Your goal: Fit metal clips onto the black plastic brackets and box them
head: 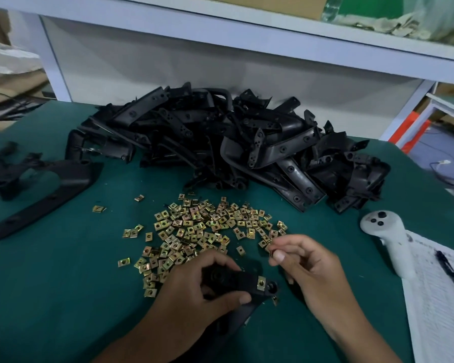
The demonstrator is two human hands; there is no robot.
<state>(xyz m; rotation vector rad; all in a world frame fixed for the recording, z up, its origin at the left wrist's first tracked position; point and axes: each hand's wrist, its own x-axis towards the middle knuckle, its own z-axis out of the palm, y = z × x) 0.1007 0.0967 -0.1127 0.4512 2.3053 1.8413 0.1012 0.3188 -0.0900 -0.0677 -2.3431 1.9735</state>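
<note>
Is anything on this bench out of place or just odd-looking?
One thing: a white game-style controller lies at the right, partly on a paper form, unrelated to the parts. The metal clips are strewn loose on the green mat, some strays apart from the heap.

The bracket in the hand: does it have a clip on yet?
On: one gold clip sits on the bracket held by the left hand.

Matt black plastic brackets (220,142); shiny brass-toned metal clips (202,226)
</note>
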